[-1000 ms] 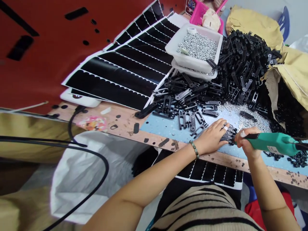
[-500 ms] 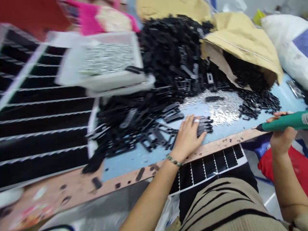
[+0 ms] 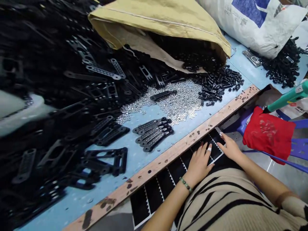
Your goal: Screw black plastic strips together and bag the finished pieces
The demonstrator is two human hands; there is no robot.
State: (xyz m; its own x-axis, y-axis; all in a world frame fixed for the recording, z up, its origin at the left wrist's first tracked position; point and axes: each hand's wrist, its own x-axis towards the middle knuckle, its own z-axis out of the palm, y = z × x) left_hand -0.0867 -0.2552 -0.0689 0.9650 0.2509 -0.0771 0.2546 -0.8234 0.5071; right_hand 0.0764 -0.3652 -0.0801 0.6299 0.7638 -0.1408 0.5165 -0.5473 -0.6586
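My left hand (image 3: pixel 198 165), with a ring and a bead bracelet, lies with fingers spread on a black slotted tray (image 3: pixel 166 183) with white scalloped dividers, at my lap below the table edge. At the tray's right end is my right hand (image 3: pixel 230 148), thumb and fingers apart; some of its fingertips are hard to make out. Both hands appear to hold nothing. A green electric screwdriver (image 3: pixel 287 98) hangs to the right, away from my hands. On the blue tabletop a row of black strap-like link parts (image 3: pixel 154 133) lies side by side.
Small silver metal pieces (image 3: pixel 184 99) are heaped beyond the row. Black plastic parts (image 3: pixel 106 160) pile up at left. A yellow sack (image 3: pixel 163 19) spills small black pieces (image 3: pixel 223 83). A wooden strip (image 3: pixel 168 158) edges the table. A red cloth (image 3: pixel 268 134) lies on a purple stool (image 3: pixel 300 144).
My right hand has let go of the screwdriver and moved to the tray. My left hand has left the row of black parts for the tray. The view has swung right.
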